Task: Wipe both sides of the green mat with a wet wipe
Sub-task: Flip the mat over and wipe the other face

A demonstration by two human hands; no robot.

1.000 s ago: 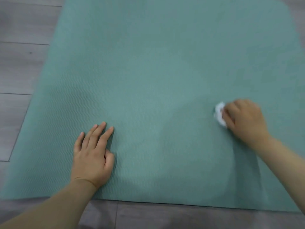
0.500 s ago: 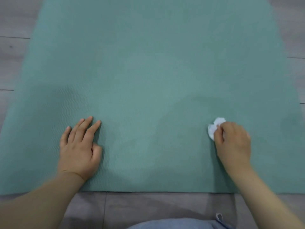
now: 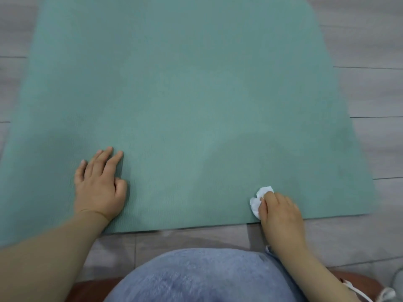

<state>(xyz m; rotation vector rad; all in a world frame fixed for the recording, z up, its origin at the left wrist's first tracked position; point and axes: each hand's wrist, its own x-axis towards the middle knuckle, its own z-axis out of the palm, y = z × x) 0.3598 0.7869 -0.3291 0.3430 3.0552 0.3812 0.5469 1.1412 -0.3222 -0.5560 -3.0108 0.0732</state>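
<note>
The green mat (image 3: pixel 185 94) lies flat on the floor and fills most of the head view. My left hand (image 3: pixel 100 184) rests palm down on it near its front left, fingers straight. My right hand (image 3: pixel 280 211) grips a crumpled white wet wipe (image 3: pixel 258 198) and presses it onto the mat close to the front edge on the right. Part of the wipe is hidden under my fingers. A darker damp patch shows on the mat above the wipe.
Grey wooden floor (image 3: pixel 370 83) surrounds the mat on the left, right and front. My blue-clad lap (image 3: pixel 202 277) fills the bottom centre, just behind the mat's front edge (image 3: pixel 174 228).
My right hand has drawn the wipe toward me, down to the mat's front edge. The view has tilted down, bringing my lap into sight. The left hand stays flat in place.
</note>
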